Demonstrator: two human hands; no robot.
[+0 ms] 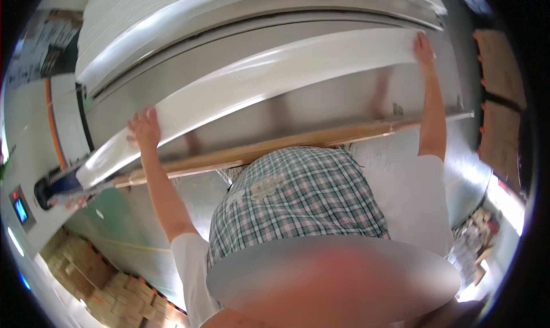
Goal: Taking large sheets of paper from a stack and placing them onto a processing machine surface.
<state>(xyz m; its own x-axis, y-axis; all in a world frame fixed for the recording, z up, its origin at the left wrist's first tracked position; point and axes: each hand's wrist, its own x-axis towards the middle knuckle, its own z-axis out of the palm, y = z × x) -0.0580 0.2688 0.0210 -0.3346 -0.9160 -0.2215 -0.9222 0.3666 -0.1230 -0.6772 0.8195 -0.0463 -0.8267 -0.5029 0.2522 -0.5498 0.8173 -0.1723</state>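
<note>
A long, glossy white strip of sheet or film point(275, 70) stretches across the grey metal machine bed in front of me, running from lower left to upper right. Toward its left part, my left hand point(144, 128) rests on the strip with fingers spread. At the far right end, my right hand point(423, 48) grips the strip's edge, its fingers close together. Both my arms are stretched wide apart. Whether the strip is a single layer or folded, I cannot tell.
Behind the strip lies a big white wrapped roll or stack point(172, 30). A brown wooden-looking bar point(298, 140) runs along the bed's near edge, against my checked apron point(303, 190). Cardboard boxes point(114, 296) stand lower left, brown panels point(501, 70) at right. A small lit screen point(21, 210) is at left.
</note>
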